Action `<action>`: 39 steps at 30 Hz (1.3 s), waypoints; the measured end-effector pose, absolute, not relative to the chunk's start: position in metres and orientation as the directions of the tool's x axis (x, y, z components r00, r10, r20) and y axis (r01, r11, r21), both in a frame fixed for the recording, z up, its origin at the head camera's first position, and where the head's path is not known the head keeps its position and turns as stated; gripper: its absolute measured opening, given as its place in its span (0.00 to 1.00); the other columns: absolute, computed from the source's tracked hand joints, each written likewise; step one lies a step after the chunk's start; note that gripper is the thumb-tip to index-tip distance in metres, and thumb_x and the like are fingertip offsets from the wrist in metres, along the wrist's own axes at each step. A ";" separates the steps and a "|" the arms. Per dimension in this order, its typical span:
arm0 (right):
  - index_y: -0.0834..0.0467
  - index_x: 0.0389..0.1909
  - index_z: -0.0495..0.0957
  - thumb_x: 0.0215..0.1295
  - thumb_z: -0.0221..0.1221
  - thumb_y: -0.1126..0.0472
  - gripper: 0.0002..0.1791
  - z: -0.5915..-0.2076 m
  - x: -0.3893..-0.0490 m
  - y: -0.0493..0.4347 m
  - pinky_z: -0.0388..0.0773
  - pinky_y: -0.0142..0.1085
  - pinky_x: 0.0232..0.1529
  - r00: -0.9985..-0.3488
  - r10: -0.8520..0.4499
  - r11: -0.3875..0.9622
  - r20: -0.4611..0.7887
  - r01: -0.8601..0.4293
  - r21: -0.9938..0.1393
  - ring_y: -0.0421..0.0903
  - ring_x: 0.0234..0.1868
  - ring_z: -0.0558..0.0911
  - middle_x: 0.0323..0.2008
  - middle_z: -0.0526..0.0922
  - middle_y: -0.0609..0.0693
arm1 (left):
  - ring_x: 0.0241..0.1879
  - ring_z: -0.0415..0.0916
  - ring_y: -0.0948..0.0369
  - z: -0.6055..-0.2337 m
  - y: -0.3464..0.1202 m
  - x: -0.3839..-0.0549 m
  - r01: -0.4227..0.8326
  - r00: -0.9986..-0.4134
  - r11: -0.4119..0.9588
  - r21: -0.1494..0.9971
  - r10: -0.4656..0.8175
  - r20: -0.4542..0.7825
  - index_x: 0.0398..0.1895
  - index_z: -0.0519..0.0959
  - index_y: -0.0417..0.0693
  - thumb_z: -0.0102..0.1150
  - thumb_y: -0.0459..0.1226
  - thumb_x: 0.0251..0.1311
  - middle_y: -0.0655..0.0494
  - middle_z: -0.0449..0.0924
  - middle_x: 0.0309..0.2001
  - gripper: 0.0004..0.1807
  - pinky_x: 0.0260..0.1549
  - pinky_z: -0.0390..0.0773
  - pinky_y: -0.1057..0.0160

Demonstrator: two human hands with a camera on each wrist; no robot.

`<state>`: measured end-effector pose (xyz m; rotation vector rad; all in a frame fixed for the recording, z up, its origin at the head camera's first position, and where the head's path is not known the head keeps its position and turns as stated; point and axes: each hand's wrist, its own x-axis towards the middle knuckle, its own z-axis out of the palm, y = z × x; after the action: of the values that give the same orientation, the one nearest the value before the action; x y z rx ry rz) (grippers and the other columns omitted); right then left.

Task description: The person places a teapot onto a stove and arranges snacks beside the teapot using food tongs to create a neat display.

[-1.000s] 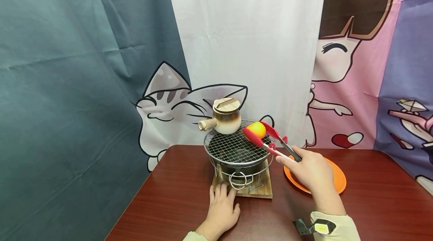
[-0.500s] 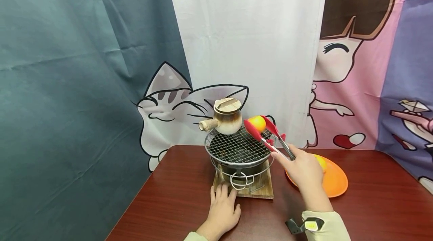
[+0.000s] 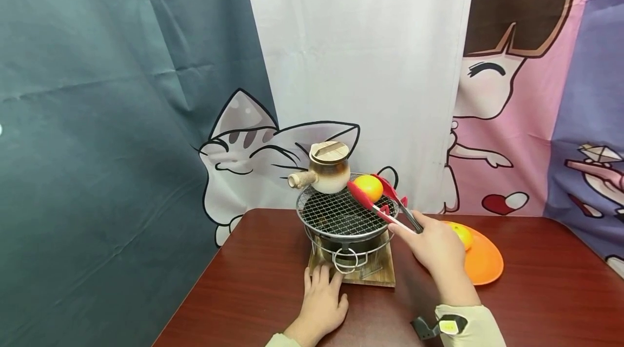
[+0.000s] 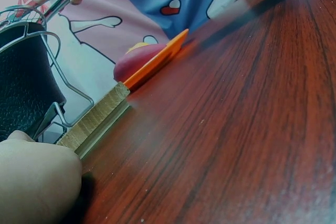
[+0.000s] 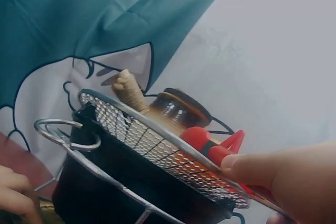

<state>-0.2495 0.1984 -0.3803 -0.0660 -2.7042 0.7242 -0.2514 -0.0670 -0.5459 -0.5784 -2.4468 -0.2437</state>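
Note:
My right hand (image 3: pixel 439 249) grips a pair of tongs (image 3: pixel 359 196) with red tips and metal arms. Between the tips sits an orange (image 3: pixel 369 188), low over the right back part of the wire mesh (image 3: pixel 336 214) on a round black grill. In the right wrist view the tongs (image 5: pixel 196 137) appear behind the mesh's rim. My left hand (image 3: pixel 320 303) rests with fingers extended on the front edge of the wooden board (image 3: pixel 382 277) under the grill. Its thumb side fills a corner of the left wrist view, beside the board (image 4: pixel 100 119).
A clay teapot (image 3: pixel 333 178) with a side handle and wooden lid stands at the mesh's back left. On the right, an orange plate (image 3: pixel 487 266) bears another orange fruit (image 3: pixel 463 236). The left wrist view also shows a dark pink rounded item (image 4: pixel 137 62) on it.
The orange in the tongs rose a little, then came down toward the mesh. My right hand shifted left, uncovering fruit on the plate. My left hand stayed put.

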 end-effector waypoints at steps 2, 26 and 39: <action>0.55 0.72 0.69 0.56 0.47 0.17 0.56 -0.380 -0.248 0.200 0.76 0.58 0.42 -0.942 0.125 0.872 0.312 -0.045 -0.487 0.66 0.52 0.80 0.59 0.79 0.67 | 0.61 0.63 0.49 -0.544 -0.067 -0.250 0.459 -0.726 0.887 0.043 0.347 0.594 0.60 0.74 0.58 0.65 0.44 0.51 0.51 0.66 0.57 0.29 0.59 0.58 0.32; 0.53 0.70 0.72 0.53 0.50 0.16 0.55 -0.358 -0.230 0.216 0.77 0.58 0.38 -0.960 0.077 0.903 0.268 -0.047 -0.428 0.68 0.52 0.79 0.57 0.80 0.66 | 0.60 0.65 0.48 -0.535 -0.065 -0.244 0.459 -0.709 0.888 0.035 0.341 0.618 0.56 0.75 0.56 0.66 0.43 0.48 0.50 0.68 0.56 0.28 0.57 0.63 0.31; 0.52 0.70 0.72 0.54 0.49 0.16 0.54 -0.369 -0.239 0.214 0.76 0.56 0.35 -0.954 0.095 0.902 0.285 -0.039 -0.431 0.66 0.51 0.80 0.56 0.81 0.65 | 0.60 0.65 0.49 -0.540 -0.066 -0.247 0.463 -0.698 0.886 0.030 0.344 0.628 0.56 0.75 0.56 0.66 0.43 0.48 0.51 0.67 0.56 0.28 0.57 0.62 0.31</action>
<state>-0.2394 0.2137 -0.3687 -0.0421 -2.7655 0.6356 -0.2469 -0.0655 -0.5399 -0.5788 -2.4097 -0.2447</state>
